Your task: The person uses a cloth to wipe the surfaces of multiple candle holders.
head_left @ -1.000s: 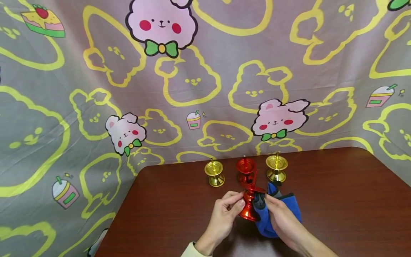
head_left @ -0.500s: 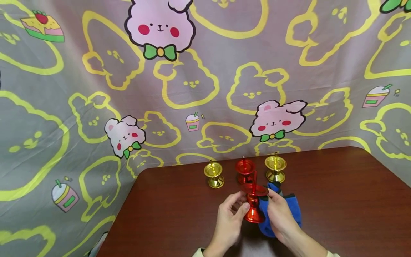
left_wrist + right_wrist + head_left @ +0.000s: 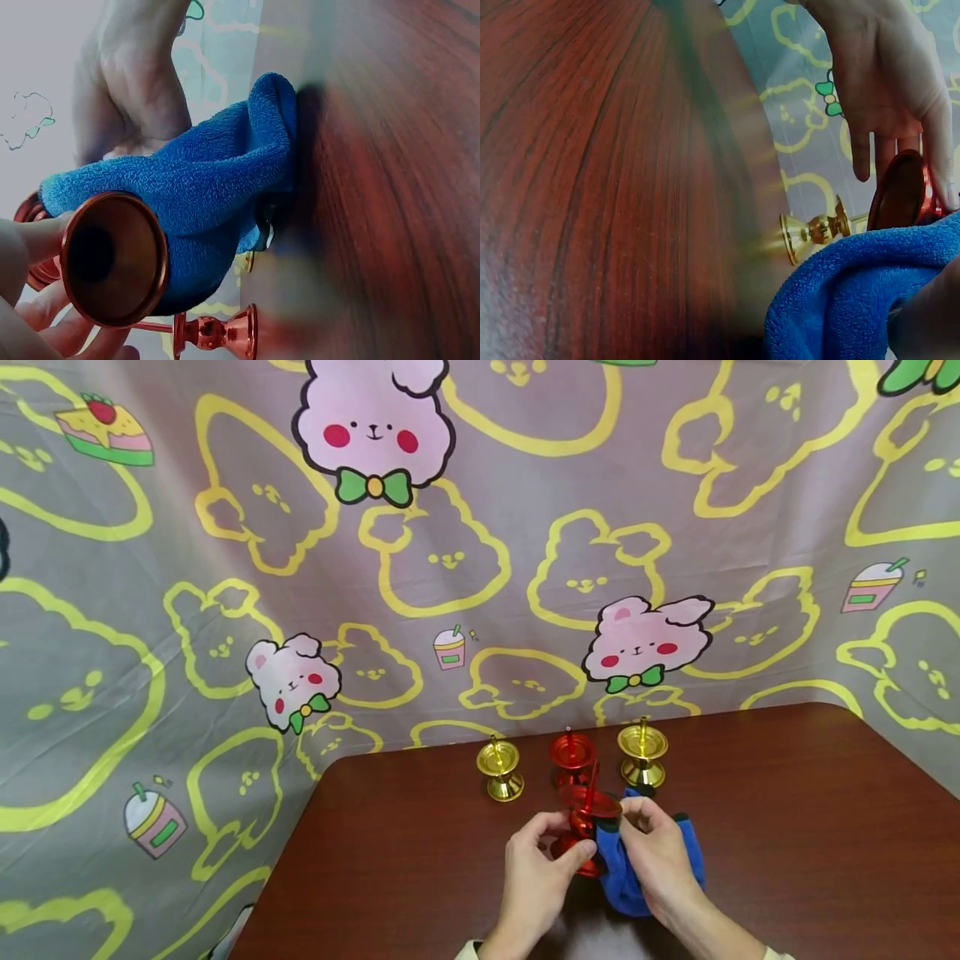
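Note:
In the head view my left hand (image 3: pixel 532 877) holds a shiny red candle holder (image 3: pixel 592 803) by its stem, thumb on the near side. It is raised above the table, dish and spike upward. My right hand (image 3: pixel 660 864) grips a blue towelling cloth (image 3: pixel 626 893) with dark edging and presses it against the holder's right side. The left wrist view shows the hollow round foot (image 3: pixel 112 259) of the holder, with the blue cloth (image 3: pixel 210 180) against it. Blue cloth (image 3: pixel 855 277) covers much of the right fingers in the right wrist view.
Behind the hands stand a gold candle holder (image 3: pixel 504 772) at left, another red one (image 3: pixel 573 750) in the middle and a gold one (image 3: pixel 643 752) at right. All are on the dark wooden table (image 3: pixel 390 860). A patterned cloth backdrop (image 3: pixel 495 560) hangs behind.
The held red candle holder shifts and tilts slightly between the hands. My right fingers move from its dish rim back to its side with the cloth, and the left grip shifts on the stem.

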### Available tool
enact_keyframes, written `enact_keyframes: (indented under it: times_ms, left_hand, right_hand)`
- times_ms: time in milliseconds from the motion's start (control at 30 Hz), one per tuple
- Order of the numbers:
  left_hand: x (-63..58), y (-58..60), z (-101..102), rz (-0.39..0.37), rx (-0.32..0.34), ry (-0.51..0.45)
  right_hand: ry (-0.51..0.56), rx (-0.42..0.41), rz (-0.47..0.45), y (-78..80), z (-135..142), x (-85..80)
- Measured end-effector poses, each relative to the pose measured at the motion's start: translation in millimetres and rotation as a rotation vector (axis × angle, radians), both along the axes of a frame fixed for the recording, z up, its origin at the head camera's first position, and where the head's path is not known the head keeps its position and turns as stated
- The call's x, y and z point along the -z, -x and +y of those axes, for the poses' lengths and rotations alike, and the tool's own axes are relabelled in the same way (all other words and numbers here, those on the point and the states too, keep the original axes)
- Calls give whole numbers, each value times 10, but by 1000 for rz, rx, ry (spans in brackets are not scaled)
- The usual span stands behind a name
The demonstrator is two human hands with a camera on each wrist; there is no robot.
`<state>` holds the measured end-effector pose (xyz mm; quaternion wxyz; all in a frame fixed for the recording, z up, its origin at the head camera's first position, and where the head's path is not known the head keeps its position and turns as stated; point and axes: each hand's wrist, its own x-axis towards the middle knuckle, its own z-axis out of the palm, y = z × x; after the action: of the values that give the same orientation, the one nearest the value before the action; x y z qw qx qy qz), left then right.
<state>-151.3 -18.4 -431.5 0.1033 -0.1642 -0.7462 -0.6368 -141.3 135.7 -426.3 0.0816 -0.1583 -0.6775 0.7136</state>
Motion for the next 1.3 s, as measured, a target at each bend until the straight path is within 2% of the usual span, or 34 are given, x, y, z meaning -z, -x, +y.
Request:
enact_keyframes:
  times_ms: [133,333,467,567,700,933,1000,1167,1233,1300]
  left_hand:
    - [-7,18,-11,-34,6,-7]
    - [-10,62,-84,44,22,9]
    - [-11,91,-127,53,80,16]
    - [-3,105,-150,37,144,16]
    - [15,127,-174,38,201,12]
    - [13,127,-196,47,222,13]
    - [24,118,-186,59,241,15]
    - [29,82,-97,97,330,-9]
    - [14,72,-60,60,319,-39]
    - [7,71,-41,14,257,-68]
  right_hand:
    - [-62,-36,-22,-48,-6,-42]
    - [-50,-82,74,-119,-21,-98]
    - [-69,-86,168,-146,-41,-98]
    - [-106,-66,195,-139,-59,-94]
    - [-89,-59,180,-110,-70,-94]
    - [16,-87,110,-77,-44,-109]
    - [73,-90,78,-52,-46,-85]
    - [98,-98,12,-15,-41,45]
    - [86,-112,0,-13,-36,55]
    - [116,-122,-12,-7,-41,32]
